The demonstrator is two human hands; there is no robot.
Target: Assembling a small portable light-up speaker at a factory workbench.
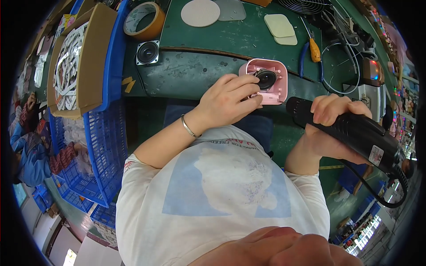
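A pink plastic housing [282, 73] with rounded corners stands at the front edge of the bench, its hollow side with small posts facing up. Inside it sits a round black speaker [266, 80]. My left hand [233, 97] reaches over the housing's left side, its fingertips on the speaker's edge and the housing; some fingertips are hidden. To the right, my right hand [333, 119] wraps around a thick, black, barrel-shaped corded tool [359, 135]. Its blunt front end points toward the housing, a little apart from it.
Another square-framed speaker [147, 53] with a wire lies near a tape roll [145, 21]. At left, a cardboard box [95, 53] of white parts sits by blue crates [106, 150]. Pale pads [281, 29], a yellow-handled screwdriver [314, 49] and blue-handled pliers [304, 60] lie farther back.
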